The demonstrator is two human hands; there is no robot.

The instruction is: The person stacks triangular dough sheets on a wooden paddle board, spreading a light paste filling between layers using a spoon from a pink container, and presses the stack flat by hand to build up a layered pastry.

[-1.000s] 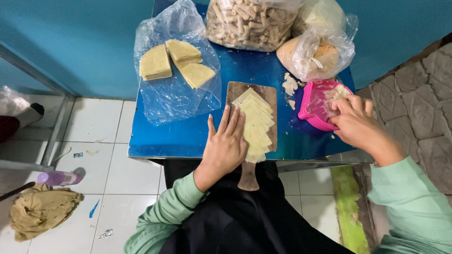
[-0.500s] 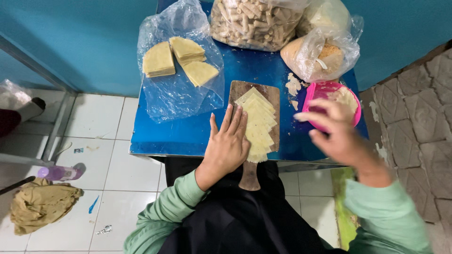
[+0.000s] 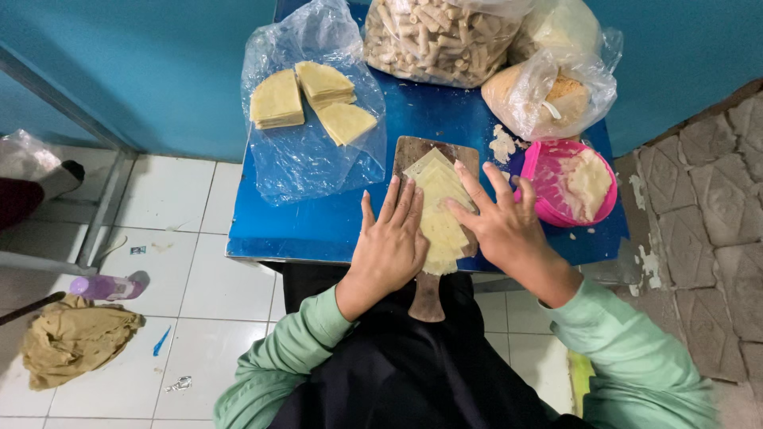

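While both hands lie flat, fingers spread, on pale wrapper stack (image 3: 439,213), left hand (image 3: 389,246) presses its left edge, right hand (image 3: 499,226) its right. Stack sits on wooden board (image 3: 429,159), near edge of blue table (image 3: 318,222). Sheets look thin, soft, easy to tear; best lifted by corner. Board handle partly hidden.

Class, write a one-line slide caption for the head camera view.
Left hand and right hand press flat on pale wrapper sheets fanned across a wooden board on a blue table.

Right hand (image 3: 505,230) now on wrappers (image 3: 441,210)
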